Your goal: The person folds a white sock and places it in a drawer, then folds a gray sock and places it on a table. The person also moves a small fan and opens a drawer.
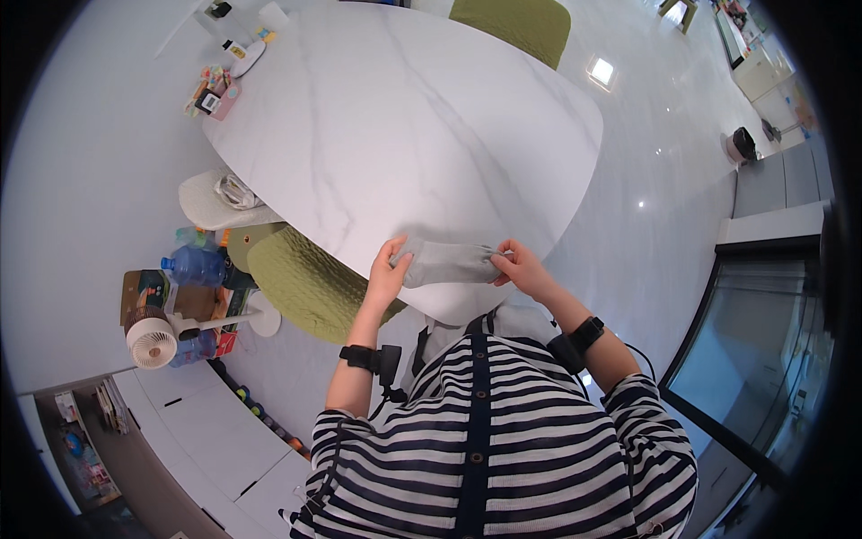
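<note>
A light grey piece of fabric (pixel 452 263), perhaps a sock, is stretched between my two hands just above the near end of a white marbled table (pixel 404 155). My left hand (pixel 390 266) pinches its left end with thumb and fingers. Its right end is gathered between the thumb and fingers of my right hand (pixel 513 264). The cloth lies roughly level, with a few folds near the right grip. Whether its lower side touches the tabletop, I cannot tell.
Green-covered chairs stand at the left (pixel 303 283) and far side (pixel 518 27). A pink box (pixel 225 104) sits at the table's far left edge. Left on the floor are a white fan (pixel 153 342) and a blue water jug (pixel 199 265). A glass-fronted cabinet (pixel 754 323) is at right.
</note>
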Available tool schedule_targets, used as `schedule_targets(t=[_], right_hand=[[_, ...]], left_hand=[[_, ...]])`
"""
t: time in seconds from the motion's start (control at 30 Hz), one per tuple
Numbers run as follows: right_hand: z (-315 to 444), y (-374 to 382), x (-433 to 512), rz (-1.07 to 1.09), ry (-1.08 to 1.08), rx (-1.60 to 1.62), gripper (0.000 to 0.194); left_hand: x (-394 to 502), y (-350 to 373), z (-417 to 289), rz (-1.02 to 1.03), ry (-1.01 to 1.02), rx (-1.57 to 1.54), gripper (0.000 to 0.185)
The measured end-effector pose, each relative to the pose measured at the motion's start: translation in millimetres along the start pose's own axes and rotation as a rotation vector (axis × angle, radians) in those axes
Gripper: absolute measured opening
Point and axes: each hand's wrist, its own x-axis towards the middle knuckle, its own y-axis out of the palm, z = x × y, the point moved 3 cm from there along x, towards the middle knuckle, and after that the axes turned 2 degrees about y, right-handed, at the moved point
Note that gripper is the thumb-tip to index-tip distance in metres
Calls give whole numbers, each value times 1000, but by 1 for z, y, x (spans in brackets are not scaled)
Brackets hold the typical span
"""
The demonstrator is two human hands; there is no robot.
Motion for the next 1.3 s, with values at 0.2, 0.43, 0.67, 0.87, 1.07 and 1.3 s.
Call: schedule_targets(t=[0.2, 0.43, 0.67, 0.87, 1.07, 1.3], right_hand=[[-37, -8, 26, -88, -65, -83, 16], [-53, -5, 52, -358, -155, -478, 22], [-38, 1, 37, -458, -235, -872, 19], [-32, 20, 24, -195, -928, -1136, 27], [-52, 25, 27, 125, -586, -1442, 62], [-49, 25, 24, 136, -653, -1494, 69]], left_hand=[[0, 15, 21, -80, 210, 274, 29], [-5, 30, 34, -153, 229, 358, 26], [-4, 32, 36, -129, 304, 389, 25], [4, 34, 40, -47, 256, 429, 26], [11, 32, 50, -44, 265, 477, 28], [22, 36, 43, -72, 76, 658, 28]])
